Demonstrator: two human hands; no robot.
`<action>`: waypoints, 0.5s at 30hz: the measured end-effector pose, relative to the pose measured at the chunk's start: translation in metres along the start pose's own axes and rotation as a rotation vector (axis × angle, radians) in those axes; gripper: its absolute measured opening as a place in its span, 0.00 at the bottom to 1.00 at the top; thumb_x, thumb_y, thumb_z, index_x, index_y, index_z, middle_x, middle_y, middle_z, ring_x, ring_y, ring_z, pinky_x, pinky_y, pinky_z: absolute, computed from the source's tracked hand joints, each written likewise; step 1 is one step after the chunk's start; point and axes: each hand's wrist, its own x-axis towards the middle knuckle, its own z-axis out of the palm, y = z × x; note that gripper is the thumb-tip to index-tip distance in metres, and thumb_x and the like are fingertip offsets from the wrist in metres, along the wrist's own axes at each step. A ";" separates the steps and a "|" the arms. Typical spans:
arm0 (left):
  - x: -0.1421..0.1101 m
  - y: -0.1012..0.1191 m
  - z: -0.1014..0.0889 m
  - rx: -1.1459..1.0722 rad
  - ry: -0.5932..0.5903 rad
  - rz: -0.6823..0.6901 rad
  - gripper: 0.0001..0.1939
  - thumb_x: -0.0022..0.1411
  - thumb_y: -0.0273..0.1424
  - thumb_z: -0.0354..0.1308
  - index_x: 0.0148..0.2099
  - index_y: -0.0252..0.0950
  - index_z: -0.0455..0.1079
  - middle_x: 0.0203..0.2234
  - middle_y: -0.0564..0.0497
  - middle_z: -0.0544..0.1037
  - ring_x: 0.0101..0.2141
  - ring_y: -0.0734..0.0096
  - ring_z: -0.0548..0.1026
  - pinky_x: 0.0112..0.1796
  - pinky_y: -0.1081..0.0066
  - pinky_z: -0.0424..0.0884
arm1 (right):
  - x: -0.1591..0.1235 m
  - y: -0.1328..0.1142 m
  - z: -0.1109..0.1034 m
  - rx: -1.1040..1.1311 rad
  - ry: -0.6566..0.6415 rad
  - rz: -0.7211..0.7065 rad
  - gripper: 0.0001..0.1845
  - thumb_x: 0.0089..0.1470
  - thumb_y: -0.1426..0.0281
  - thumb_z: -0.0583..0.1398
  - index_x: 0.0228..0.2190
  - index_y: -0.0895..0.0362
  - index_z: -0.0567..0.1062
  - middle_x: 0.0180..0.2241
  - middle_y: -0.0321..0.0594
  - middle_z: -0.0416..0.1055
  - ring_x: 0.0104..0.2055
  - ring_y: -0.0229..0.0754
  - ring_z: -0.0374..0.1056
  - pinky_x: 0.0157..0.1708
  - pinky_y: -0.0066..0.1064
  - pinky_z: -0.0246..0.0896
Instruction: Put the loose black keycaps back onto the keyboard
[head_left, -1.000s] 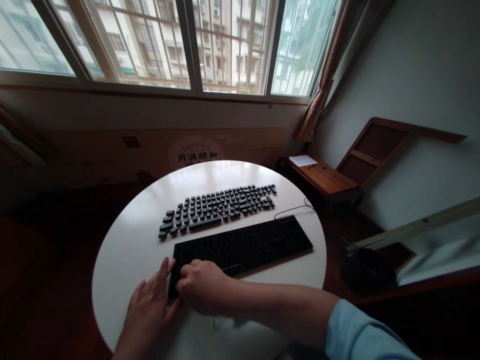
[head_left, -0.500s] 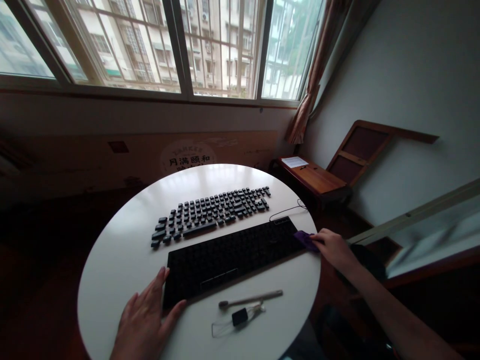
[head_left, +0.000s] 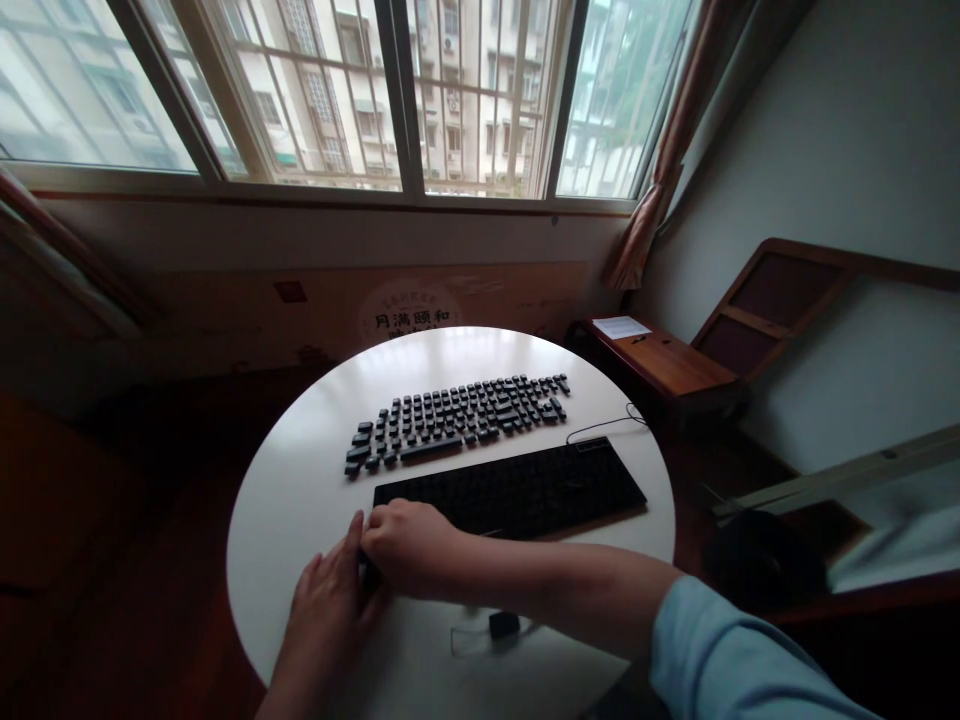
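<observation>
A black keyboard base [head_left: 525, 490] without its keycaps lies on a round white table [head_left: 300, 490]. Behind it, the removed black keycaps [head_left: 457, 412] are laid out in rows. My right hand [head_left: 409, 545] is curled shut over the near left corner of the keyboard base, and whatever it presses there is hidden under the fingers. My left hand [head_left: 326, 610] lies flat on the table, fingers stretched out, against the keyboard's left edge. A wire keycap puller with a black grip [head_left: 491, 630] lies near the table's front edge, partly covered by my right forearm.
The keyboard's cable [head_left: 600, 425] loops off its far right corner. A wooden side table [head_left: 664, 362] with a paper sheet [head_left: 621, 327] stands right of the round table. A cardboard panel [head_left: 405, 305] leans under the window. A dark object [head_left: 765, 570] sits on the floor at right.
My right hand has swept from the keyboard's far right end back to its near left corner, the purple cloth it held no longer visible. My left hand has stayed at the left edge.
</observation>
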 end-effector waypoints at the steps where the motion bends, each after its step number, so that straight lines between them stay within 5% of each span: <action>1: 0.000 0.000 0.000 0.001 -0.005 -0.007 0.42 0.64 0.41 0.50 0.74 0.35 0.38 0.59 0.40 0.73 0.57 0.51 0.72 0.60 0.50 0.58 | 0.006 -0.001 0.005 -0.015 -0.024 -0.016 0.10 0.55 0.73 0.60 0.39 0.62 0.78 0.37 0.45 0.74 0.35 0.44 0.69 0.31 0.31 0.66; 3: 0.000 0.002 -0.001 -0.001 -0.004 -0.007 0.40 0.64 0.42 0.50 0.73 0.36 0.41 0.60 0.40 0.71 0.58 0.51 0.71 0.60 0.49 0.57 | -0.001 0.010 0.005 -0.027 -0.046 0.007 0.08 0.55 0.73 0.60 0.38 0.62 0.78 0.37 0.45 0.73 0.35 0.44 0.69 0.31 0.30 0.65; 6: -0.002 0.007 -0.004 -0.011 0.012 0.007 0.38 0.66 0.44 0.49 0.72 0.37 0.44 0.63 0.41 0.67 0.60 0.50 0.68 0.61 0.48 0.55 | -0.050 0.049 -0.016 -0.041 -0.064 0.191 0.06 0.55 0.75 0.60 0.31 0.60 0.78 0.33 0.43 0.72 0.32 0.40 0.67 0.32 0.28 0.62; 12: -0.003 0.009 -0.007 -0.011 0.018 0.025 0.35 0.68 0.44 0.47 0.72 0.38 0.44 0.65 0.41 0.64 0.61 0.51 0.67 0.62 0.48 0.54 | -0.232 0.152 -0.081 -0.159 0.039 0.776 0.16 0.62 0.75 0.54 0.31 0.58 0.81 0.33 0.43 0.72 0.31 0.38 0.68 0.35 0.27 0.60; 15: -0.001 0.007 -0.007 0.001 0.005 0.036 0.36 0.68 0.45 0.45 0.72 0.37 0.44 0.65 0.40 0.64 0.61 0.50 0.67 0.62 0.48 0.54 | -0.300 0.181 -0.104 -0.222 0.081 0.989 0.14 0.61 0.73 0.56 0.32 0.58 0.83 0.34 0.44 0.73 0.33 0.39 0.70 0.36 0.28 0.62</action>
